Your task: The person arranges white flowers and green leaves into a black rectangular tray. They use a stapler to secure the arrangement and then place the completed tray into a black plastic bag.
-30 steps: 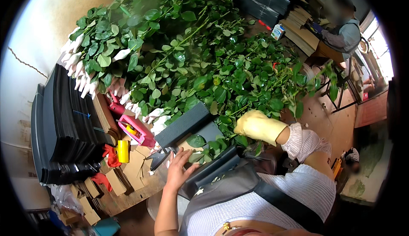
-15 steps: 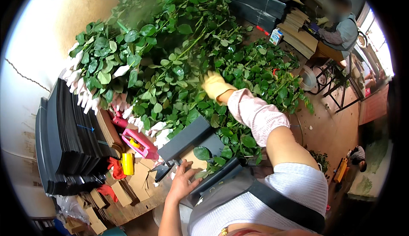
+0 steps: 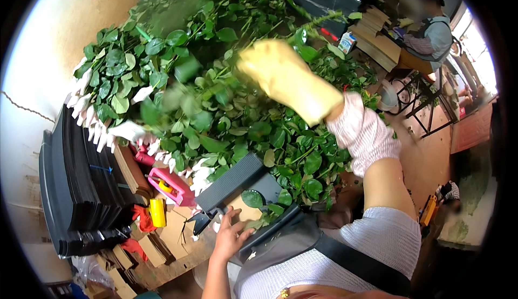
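My right hand (image 3: pixel 280 72), in a yellow rubber glove, is raised over a big heap of leafy green stems (image 3: pixel 243 121). Its fingers are closed around a long leafy flower stem (image 3: pixel 318 23), whose cut end points to the upper right. A blurred white-wrapped head (image 3: pixel 128 131) at the lower left seems to belong to this stem. My bare left hand (image 3: pixel 233 235) has its fingers apart and rests by a dark grey ribbed holder (image 3: pixel 232 180) close to my body. A few leaves (image 3: pixel 252 198) lie in the holder.
At left stands a stack of black sheets (image 3: pixel 81 180). Near it are a pink tape dispenser (image 3: pixel 175 188), a yellow roll (image 3: pixel 157 212) and cardboard pieces (image 3: pixel 156 248). A carton (image 3: pixel 347 42) and stacked cardboard (image 3: pixel 372 43) lie at the far right, near a seated person (image 3: pixel 434 35).
My right hand has come up out of the heap toward me with a leafy stem in it. My left hand stays by the holder.
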`<state>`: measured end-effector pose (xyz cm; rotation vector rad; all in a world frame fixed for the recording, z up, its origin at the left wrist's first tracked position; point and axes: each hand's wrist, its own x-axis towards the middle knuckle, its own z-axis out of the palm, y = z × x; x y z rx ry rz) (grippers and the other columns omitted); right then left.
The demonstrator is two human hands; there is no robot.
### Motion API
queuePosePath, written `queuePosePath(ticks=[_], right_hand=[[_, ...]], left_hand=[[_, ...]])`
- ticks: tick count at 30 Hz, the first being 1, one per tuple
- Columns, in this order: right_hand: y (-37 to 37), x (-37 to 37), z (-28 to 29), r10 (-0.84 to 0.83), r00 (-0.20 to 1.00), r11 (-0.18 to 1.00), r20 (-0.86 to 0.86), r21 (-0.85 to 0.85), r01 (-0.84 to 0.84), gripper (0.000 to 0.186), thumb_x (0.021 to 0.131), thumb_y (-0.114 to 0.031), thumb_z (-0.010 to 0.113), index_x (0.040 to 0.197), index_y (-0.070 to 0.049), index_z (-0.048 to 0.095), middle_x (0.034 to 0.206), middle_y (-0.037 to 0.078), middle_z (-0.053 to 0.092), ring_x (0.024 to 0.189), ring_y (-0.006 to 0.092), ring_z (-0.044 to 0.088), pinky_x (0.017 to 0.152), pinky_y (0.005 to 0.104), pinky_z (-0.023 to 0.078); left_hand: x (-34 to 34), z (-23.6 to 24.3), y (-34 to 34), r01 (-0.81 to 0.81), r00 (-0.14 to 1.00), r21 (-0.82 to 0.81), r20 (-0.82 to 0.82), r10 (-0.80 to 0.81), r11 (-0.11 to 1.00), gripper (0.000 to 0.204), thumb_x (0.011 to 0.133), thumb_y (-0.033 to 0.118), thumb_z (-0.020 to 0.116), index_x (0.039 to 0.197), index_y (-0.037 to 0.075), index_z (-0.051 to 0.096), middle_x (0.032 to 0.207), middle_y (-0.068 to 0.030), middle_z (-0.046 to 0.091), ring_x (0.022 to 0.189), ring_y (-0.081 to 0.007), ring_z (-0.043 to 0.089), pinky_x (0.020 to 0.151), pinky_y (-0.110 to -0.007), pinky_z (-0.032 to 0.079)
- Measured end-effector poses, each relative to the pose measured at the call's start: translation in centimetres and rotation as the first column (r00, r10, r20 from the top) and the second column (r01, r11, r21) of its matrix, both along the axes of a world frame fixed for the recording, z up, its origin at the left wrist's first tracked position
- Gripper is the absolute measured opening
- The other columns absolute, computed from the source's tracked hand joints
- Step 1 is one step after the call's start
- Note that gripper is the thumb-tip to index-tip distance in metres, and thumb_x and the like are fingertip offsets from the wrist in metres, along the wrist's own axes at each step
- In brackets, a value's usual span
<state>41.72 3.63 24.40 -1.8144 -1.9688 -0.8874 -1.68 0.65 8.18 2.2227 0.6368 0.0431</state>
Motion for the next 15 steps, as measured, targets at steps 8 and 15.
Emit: queuePosePath(ticks=[8,15], right_hand=[[6.8,-3.1,-3.3,-0.251,0.955,0.529,0.156,-0.805,0.27,0.025,0.092,-0.015,0.063,0.114,-0.01,0.075,0.104,0.013,0.075,0.095,0.0279,0.074,0.076,0.0385,0.061],[-0.1,-0.8,-13.1,-0.317,0.944,0.623,-0.09,-0.771,0.136,0.024,0.086,-0.017,0.067,0.107,-0.013,0.079,0.104,0.01,0.077,0.096,0.0318,0.073,0.08,0.0452,0.059]], left_hand=[[-0.1,0.2,0.1,-0.01,1.0,-0.024,0.001,0.01,1.0,0.031,0.083,0.025,0.088,0.102,0.002,0.077,0.144,-0.0175,0.055,0.145,-0.0401,0.045,0.114,-0.046,0.043],[0.4,0.1,0.1,-0.02,1.0,-0.023,0.017,0.02,1.0,0.031,0.081,0.024,0.089,0.101,0.003,0.079,0.143,-0.0166,0.056,0.144,-0.0394,0.046,0.112,-0.046,0.045]])
